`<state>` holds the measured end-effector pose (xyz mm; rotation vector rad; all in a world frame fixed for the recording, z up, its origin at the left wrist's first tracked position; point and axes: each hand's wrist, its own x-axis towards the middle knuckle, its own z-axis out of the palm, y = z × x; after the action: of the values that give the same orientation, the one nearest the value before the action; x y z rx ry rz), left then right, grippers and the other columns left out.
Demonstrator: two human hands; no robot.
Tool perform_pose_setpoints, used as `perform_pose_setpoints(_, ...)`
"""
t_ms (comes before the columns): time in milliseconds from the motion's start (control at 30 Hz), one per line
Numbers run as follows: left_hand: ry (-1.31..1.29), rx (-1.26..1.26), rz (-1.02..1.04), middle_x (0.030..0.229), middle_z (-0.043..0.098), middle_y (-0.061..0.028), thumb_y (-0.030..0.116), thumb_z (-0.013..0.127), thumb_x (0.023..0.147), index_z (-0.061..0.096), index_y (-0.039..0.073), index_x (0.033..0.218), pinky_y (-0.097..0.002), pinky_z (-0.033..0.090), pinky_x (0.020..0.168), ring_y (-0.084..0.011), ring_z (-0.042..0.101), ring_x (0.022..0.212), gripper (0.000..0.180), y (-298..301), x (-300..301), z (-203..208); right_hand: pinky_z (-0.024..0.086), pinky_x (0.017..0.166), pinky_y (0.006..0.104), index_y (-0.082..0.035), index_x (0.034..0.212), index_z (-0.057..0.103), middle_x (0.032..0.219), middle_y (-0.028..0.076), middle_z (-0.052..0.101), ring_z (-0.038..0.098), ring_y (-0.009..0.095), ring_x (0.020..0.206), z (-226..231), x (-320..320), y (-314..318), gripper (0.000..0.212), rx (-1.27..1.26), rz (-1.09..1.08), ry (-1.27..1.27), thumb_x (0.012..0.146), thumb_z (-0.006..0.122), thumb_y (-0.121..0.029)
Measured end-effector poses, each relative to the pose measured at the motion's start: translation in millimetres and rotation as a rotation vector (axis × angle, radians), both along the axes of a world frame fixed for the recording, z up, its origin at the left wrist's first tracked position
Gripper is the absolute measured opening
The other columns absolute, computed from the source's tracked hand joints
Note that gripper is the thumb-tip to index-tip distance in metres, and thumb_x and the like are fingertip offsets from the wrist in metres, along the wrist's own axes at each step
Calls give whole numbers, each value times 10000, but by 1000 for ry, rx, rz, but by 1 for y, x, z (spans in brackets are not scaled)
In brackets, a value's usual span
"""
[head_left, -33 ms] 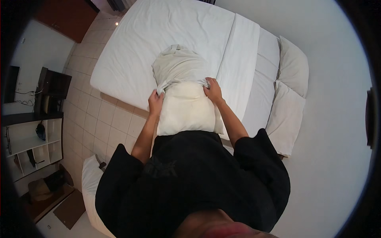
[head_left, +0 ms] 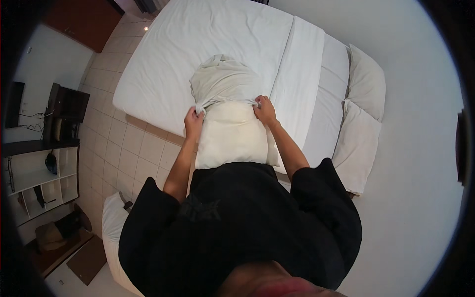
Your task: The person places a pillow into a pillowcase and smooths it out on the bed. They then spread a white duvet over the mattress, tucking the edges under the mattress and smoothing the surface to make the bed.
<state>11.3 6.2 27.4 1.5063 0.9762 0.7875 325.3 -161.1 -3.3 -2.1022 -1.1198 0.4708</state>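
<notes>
A cream pillow lies on the near side of the bed, its near end against my black shirt. Its far part is inside a pale grey-green pillowcase, bunched and wrinkled beyond the case's opening. At the left corner of that opening, my left hand pinches the cloth. My right hand grips the right side of the edge, fingers closed on the fabric. Between the hands, the case's hem runs across the pillow. Whatever part of the pillow is inside the case is hidden.
The bed has a white sheet with a folded-over band on the right. Two pale pillows rest at its head along the wall. Floor tiles, a shelf unit and a dark cabinet are on the left.
My left hand has shifted very slightly away from me with the pillowcase edge. My right hand and the pillow look almost the same.
</notes>
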Motion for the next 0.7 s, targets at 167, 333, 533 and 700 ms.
perform_pose_setpoints(167, 131, 441, 1, 808, 556, -90, -81, 657, 787, 549, -3, 956, -296, 486, 716, -191, 542, 740, 215, -7, 40, 66, 509, 688, 451, -11, 899, 558, 806, 175, 620, 615, 370, 714, 32, 18, 10, 159, 117, -55, -20, 858, 695, -81)
perform_pose_setpoints(333, 327, 752, -100, 878, 548, -125, -70, 736, 675, 557, 33, 937, -399, 499, 719, -319, 593, 788, 333, -17, -16, 63, 509, 699, 469, -54, 1001, 503, 890, 155, 598, 615, 386, 827, 48, 48, -62, 323, 180, 12, -411, 796, 751, -39)
perform_pose_setpoints(533, 572, 259, -35, 959, 628, -130, 50, 737, 816, 630, 39, 1015, -384, 524, 804, -292, 647, 892, 227, -74, -80, -100, 508, 725, 455, -10, 1051, 547, 888, 194, 637, 642, 373, 819, -54, -6, -152, 267, -278, -116, -11, 842, 697, -79)
perform_pose_setpoints(700, 55, -160, 90, 957, 677, -106, 138, 613, 965, 655, 10, 1089, -321, 521, 781, -182, 635, 860, 183, -54, -108, -198, 548, 849, 377, 12, 1200, 619, 1042, 178, 706, 675, 245, 957, -160, -32, -120, 325, 201, -274, 666, 990, 545, -225)
